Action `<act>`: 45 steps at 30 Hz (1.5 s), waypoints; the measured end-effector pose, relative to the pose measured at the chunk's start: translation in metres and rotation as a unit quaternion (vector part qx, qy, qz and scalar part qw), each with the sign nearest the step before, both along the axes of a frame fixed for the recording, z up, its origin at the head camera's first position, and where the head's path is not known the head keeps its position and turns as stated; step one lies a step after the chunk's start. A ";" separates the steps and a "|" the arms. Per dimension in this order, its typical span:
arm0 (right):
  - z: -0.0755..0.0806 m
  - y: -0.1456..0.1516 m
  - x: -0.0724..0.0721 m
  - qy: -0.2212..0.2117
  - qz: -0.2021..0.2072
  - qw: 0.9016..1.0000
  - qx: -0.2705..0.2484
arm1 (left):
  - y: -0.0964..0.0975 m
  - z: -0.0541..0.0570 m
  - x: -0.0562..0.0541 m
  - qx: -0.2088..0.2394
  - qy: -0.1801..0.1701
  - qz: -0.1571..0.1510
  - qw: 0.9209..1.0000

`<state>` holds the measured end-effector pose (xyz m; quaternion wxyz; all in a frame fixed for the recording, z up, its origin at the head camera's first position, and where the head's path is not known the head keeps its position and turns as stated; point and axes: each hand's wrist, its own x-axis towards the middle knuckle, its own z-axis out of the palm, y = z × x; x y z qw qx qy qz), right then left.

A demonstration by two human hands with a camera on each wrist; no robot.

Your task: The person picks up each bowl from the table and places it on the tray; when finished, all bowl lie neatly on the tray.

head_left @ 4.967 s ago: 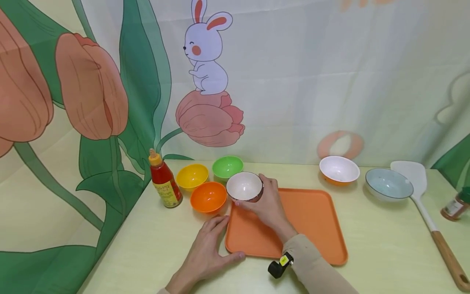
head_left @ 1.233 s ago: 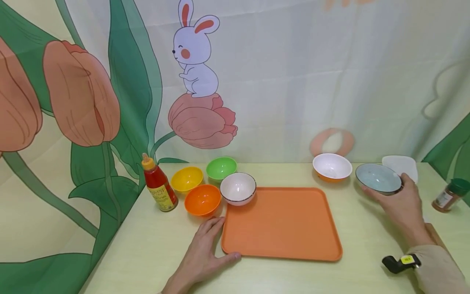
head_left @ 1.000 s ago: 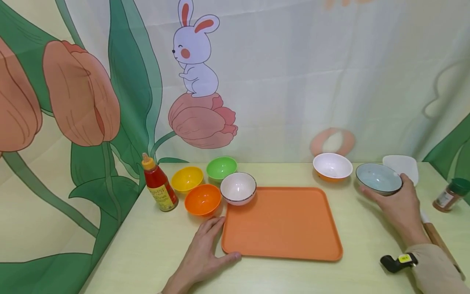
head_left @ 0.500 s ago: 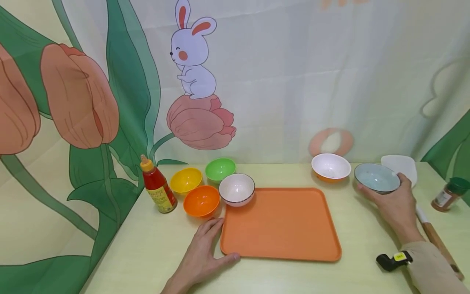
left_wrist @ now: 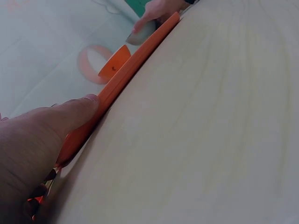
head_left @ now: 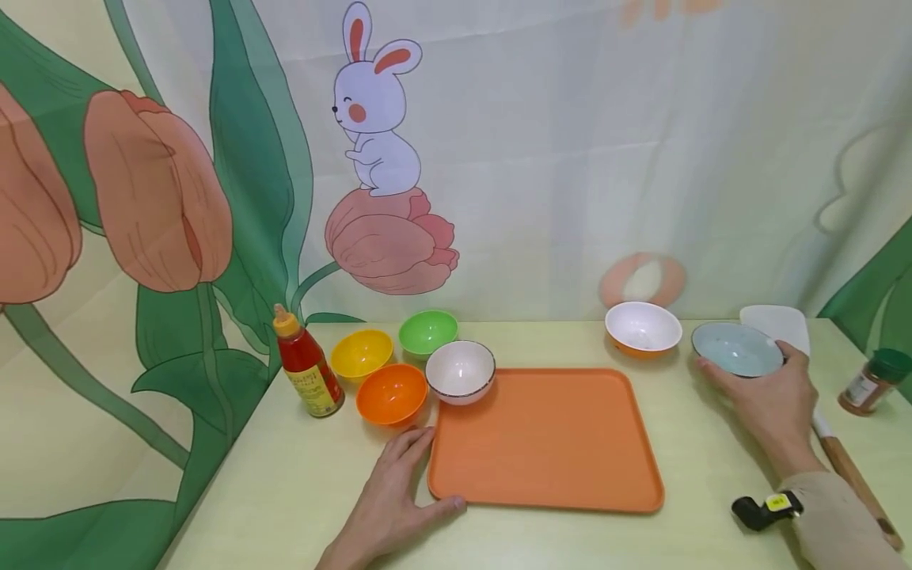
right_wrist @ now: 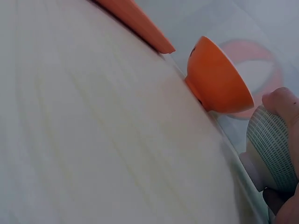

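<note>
My right hand (head_left: pixel 773 404) grips the pale blue bowl (head_left: pixel 734 348) at the table's far right, thumb on its near side and fingers round its right side. In the right wrist view, the bowl (right_wrist: pixel 271 147) shows a patterned outside and stands upright, its foot at or close to the tabletop. My left hand (head_left: pixel 392 499) rests at the near left corner of the orange tray (head_left: pixel 549 443). Its thumb touches the near edge and its fingers lie along the left side. A white bowl (head_left: pixel 460 370) with a dark rim sits at the tray's far left corner.
Yellow (head_left: pixel 362 354), green (head_left: pixel 428 332) and orange (head_left: pixel 391 394) bowls cluster left of the tray, beside a red sauce bottle (head_left: pixel 309 372). A white-and-orange bowl (head_left: pixel 643 327) stands at the back. At right are a spatula (head_left: pixel 851 475) and a green-capped spice jar (head_left: pixel 872 384).
Five seconds ago my right hand held the white dark-rimmed bowl at the tray's corner. It has let that go, moved right and now holds the pale blue bowl. My left hand has stayed by the tray.
</note>
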<state>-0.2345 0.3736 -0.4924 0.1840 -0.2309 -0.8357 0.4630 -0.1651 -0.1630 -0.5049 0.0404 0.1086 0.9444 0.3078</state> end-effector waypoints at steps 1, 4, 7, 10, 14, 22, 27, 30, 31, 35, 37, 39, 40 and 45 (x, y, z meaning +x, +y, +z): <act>0.001 0.000 0.001 0.001 -0.003 1.000 -0.003 | 0.000 0.000 0.000 0.000 0.000 0.000 1.000; 0.006 -0.001 0.003 0.005 -0.006 1.000 -0.008 | 0.000 0.000 0.001 0.000 0.001 -0.001 1.000; 0.012 0.000 0.003 0.012 -0.004 1.000 -0.003 | 0.001 0.000 0.000 -0.001 -0.001 -0.001 1.000; 0.019 -0.002 0.004 0.020 -0.004 1.000 0.007 | 0.001 0.001 0.000 -0.002 -0.006 0.000 1.000; 0.034 -0.013 0.003 0.035 -0.007 0.999 0.013 | 0.001 0.003 0.001 -0.003 -0.002 -0.001 1.000; 0.051 -0.047 0.007 0.085 0.026 0.996 0.029 | -0.001 0.002 0.001 0.000 0.009 -0.002 1.000; 0.058 -0.070 0.010 0.119 0.063 0.990 0.035 | 0.000 0.002 0.002 0.001 0.010 -0.006 1.000; 0.062 -0.084 0.010 0.134 0.084 0.987 0.029 | 0.000 0.001 0.001 -0.002 0.013 -0.009 1.000; 0.062 -0.089 0.009 0.138 0.092 0.986 0.025 | 0.000 0.001 0.001 -0.002 0.017 -0.011 1.000; 0.064 -0.109 0.007 0.145 0.119 0.982 0.020 | 0.000 0.000 0.001 -0.001 0.024 -0.014 1.000; 0.064 -0.119 0.006 0.146 0.131 0.980 0.022 | -0.001 0.000 0.001 -0.001 0.025 -0.014 1.000; 0.063 -0.129 0.005 0.148 0.140 0.979 0.024 | -0.001 0.001 0.001 0.000 0.024 -0.012 1.000; 0.063 -0.133 0.005 0.149 0.143 0.978 0.023 | -0.001 0.001 0.001 0.000 0.022 -0.011 1.000; 0.058 -0.153 0.000 0.158 0.169 0.973 0.008 | 0.001 0.002 0.001 -0.001 0.020 -0.009 1.000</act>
